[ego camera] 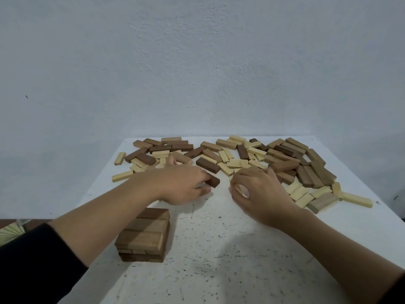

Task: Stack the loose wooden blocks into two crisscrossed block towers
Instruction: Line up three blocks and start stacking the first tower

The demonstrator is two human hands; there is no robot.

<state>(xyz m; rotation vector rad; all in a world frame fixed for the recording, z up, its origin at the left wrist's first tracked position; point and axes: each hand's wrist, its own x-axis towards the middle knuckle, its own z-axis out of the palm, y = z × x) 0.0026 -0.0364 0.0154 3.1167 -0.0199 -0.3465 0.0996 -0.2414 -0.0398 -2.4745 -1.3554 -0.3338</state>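
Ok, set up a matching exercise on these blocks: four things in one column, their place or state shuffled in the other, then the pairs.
Column one
1. left grip
2. right grip
3. block tower
4. loose blocks

Column two
A. spread along the far side of the table
B. stands alone, nearer than the rest
C. holds a dark brown block
D. curled, just before the pale blocks

Pairs: 1-C, 2-D, 3-B, 4-A

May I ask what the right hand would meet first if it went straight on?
Most likely the dark brown block that the left hand grips, just up-left of the right hand; depth is unclear.
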